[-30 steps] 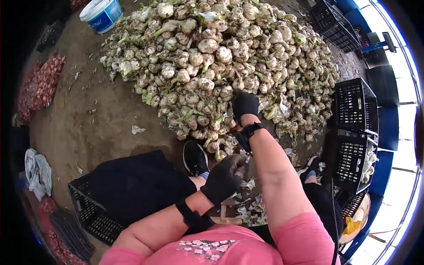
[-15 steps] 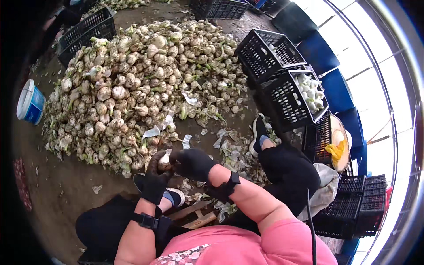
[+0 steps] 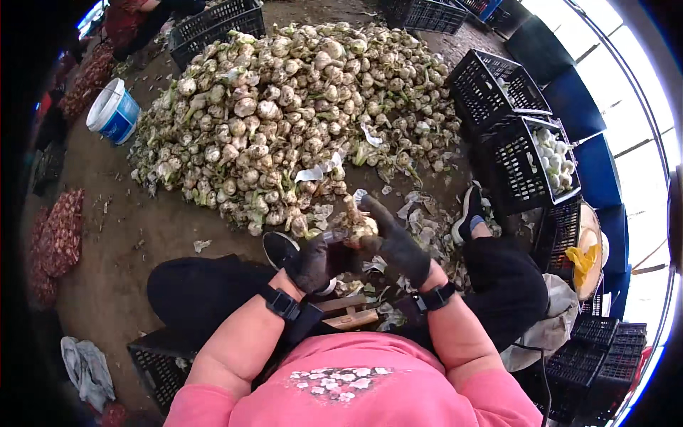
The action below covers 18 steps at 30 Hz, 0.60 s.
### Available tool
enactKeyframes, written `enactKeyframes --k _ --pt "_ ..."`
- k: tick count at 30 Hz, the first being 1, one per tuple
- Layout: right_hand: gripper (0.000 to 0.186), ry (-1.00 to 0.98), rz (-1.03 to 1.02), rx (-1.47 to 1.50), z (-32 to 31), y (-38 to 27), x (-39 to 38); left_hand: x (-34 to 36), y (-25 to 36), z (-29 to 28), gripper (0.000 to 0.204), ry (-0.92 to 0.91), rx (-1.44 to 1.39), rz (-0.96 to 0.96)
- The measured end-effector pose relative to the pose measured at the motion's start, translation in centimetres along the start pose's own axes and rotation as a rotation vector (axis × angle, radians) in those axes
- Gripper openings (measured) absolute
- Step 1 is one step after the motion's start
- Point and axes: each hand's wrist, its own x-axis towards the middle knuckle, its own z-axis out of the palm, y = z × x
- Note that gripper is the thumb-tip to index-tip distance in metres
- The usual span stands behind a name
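Between my two dark-gloved hands is a dirty, brownish garlic bulb [image 3: 361, 226] with loose skin and a stalk end pointing up. My left hand [image 3: 311, 262] closes on it from the lower left, its fingertips partly hidden. My right hand [image 3: 400, 245] curls round its right side, one finger stretched along the top. Just beyond the hands lies a big heap of unpeeled garlic [image 3: 284, 121]. Torn papery skins [image 3: 427, 224] litter the floor between my right hand and my right shoe.
Black crates [image 3: 498, 89] stand at the right, one holding cleaned white garlic [image 3: 555, 160]. A yellow cloth [image 3: 582, 262] rests on a round board there. At the left are a white-and-blue bucket [image 3: 117, 117] and red net sacks [image 3: 60, 235]. A wooden piece [image 3: 351, 319] lies between my legs.
The view has swung left, so the heap sits further right. A whiter bulb was in my hands before; now a browner one with stalk is there. My right hand has turned more upright.
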Motion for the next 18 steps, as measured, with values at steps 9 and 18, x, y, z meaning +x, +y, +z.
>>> enactKeyframes --k 9,18 --pt "0.087 0.246 -0.103 -0.828 4.5 -0.9 2.3 0.0 1.5 -1.9 0.027 0.449 0.840 0.404" --pt "0.090 0.231 -0.128 -0.707 4.7 -1.1 2.8 -0.5 2.2 -2.4 0.031 0.208 0.578 0.331"
